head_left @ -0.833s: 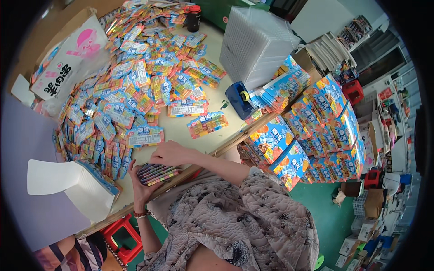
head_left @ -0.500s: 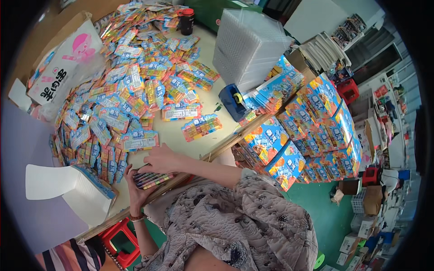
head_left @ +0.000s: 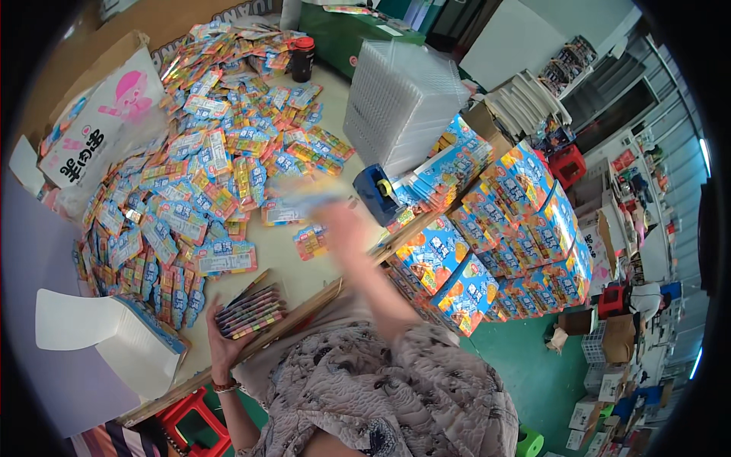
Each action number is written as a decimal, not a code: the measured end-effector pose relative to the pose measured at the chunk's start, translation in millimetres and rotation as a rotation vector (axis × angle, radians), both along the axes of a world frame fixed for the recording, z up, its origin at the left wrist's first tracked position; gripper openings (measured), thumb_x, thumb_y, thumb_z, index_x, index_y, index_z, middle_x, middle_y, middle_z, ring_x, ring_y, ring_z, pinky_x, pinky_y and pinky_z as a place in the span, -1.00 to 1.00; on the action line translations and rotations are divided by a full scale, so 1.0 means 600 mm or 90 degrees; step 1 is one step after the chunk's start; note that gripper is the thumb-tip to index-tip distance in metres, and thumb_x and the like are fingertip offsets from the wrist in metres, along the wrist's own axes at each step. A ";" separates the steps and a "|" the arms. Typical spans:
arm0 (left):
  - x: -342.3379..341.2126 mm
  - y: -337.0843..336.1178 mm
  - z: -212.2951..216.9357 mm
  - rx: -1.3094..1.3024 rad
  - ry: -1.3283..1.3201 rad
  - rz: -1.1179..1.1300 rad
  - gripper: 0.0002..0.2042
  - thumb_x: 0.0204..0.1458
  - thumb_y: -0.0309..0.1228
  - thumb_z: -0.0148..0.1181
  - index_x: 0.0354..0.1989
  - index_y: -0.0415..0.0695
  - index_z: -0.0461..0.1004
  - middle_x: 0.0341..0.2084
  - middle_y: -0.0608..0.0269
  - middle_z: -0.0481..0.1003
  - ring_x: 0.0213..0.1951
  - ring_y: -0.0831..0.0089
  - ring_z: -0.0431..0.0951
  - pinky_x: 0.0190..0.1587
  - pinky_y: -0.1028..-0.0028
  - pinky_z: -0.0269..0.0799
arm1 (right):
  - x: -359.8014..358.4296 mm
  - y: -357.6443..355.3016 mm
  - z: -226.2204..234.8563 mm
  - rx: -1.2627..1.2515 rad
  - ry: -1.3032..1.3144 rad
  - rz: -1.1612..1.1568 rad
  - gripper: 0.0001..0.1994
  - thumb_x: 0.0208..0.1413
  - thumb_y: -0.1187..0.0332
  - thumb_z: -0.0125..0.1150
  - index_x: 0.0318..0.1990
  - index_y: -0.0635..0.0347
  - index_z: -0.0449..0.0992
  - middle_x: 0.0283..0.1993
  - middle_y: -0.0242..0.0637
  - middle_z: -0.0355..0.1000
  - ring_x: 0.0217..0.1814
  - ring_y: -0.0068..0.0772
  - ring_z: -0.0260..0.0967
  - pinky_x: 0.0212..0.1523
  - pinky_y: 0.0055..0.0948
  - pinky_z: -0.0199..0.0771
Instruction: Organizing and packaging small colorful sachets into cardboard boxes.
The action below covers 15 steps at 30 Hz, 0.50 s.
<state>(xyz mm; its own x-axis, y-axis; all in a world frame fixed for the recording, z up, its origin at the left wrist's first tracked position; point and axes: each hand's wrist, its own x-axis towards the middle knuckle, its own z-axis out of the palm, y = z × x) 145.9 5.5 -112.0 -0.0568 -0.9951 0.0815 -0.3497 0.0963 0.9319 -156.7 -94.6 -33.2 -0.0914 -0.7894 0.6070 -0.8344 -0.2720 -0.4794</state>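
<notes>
My left hand (head_left: 222, 344) is at the table's near edge, fingers wrapped around a row of flat, colourful candy packs (head_left: 255, 311) standing on edge. One pack at the far side of that row leans away from the others. My right hand (head_left: 340, 227) is smeared by motion above the table, beside a single candy pack (head_left: 311, 243) lying flat. A blurred, pale blue and yellow shape (head_left: 308, 190) shows at its fingertips; whether the hand holds it is unclear. A large heap of similar candy packs (head_left: 221, 164) spreads over the table beyond both hands.
An open box with a white flap (head_left: 114, 335) stands left of my left hand. A blue tape dispenser (head_left: 378, 194), stacked clear plastic trays (head_left: 403, 103) and a dark red-lidded cup (head_left: 302, 59) stand on the table. Stacked blue cartons (head_left: 502, 244) are beyond its right edge.
My right hand has moved from the packs in my left hand out to the right and away from me. The view has shifted slightly. My left hand still holds the row of packs.
</notes>
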 end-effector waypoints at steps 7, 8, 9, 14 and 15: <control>0.023 -0.002 -0.024 0.007 -0.065 0.008 -0.04 -0.49 -0.36 0.58 0.17 -0.21 0.09 0.04 0.08 0.26 0.10 0.23 0.32 0.18 0.32 0.23 | -0.450 -0.094 0.086 -0.292 -0.169 -0.505 -0.60 0.25 0.30 -0.03 0.10 0.43 0.15 -0.06 0.16 0.31 -0.17 0.03 0.35 -0.18 -0.15 0.41; 0.019 -0.008 -0.017 -0.010 -0.075 0.013 -0.04 -0.48 -0.35 0.58 0.17 -0.20 0.09 0.04 0.07 0.27 0.10 0.22 0.32 0.18 0.32 0.23 | -0.482 -0.113 0.082 -0.121 -0.130 -0.498 -0.54 0.22 0.29 -0.01 0.13 0.49 0.13 0.01 0.26 0.32 0.00 0.13 0.33 -0.07 -0.15 0.38; 0.010 -0.021 -0.014 -0.013 -0.042 -0.014 -0.06 -0.47 -0.36 0.57 0.17 -0.18 0.10 0.03 0.07 0.29 0.08 0.23 0.34 0.16 0.33 0.26 | -0.552 -0.110 0.064 0.052 0.219 -0.451 -0.44 0.16 0.27 0.08 0.18 0.48 0.09 0.04 0.32 0.31 0.08 0.18 0.30 -0.05 -0.18 0.39; 0.008 -0.004 0.002 0.070 0.002 -0.002 -0.12 -0.41 -0.41 0.54 0.16 -0.15 0.11 -0.07 0.11 0.37 -0.02 0.33 0.41 0.06 0.38 0.36 | -0.278 -0.071 0.124 -0.407 -0.069 -0.239 -0.64 0.21 0.33 0.07 0.06 0.41 0.31 0.01 -0.11 0.35 -0.07 -0.29 0.38 -0.16 -0.44 0.52; 0.004 -0.004 0.000 0.072 0.016 0.001 -0.12 -0.41 -0.41 0.55 0.15 -0.15 0.11 -0.09 0.14 0.38 -0.04 0.38 0.42 0.05 0.39 0.37 | -0.206 -0.057 0.114 -0.312 -0.172 -0.153 -0.69 0.20 0.37 0.08 0.01 0.40 0.37 -0.06 -0.17 0.41 -0.08 -0.35 0.39 -0.14 -0.46 0.48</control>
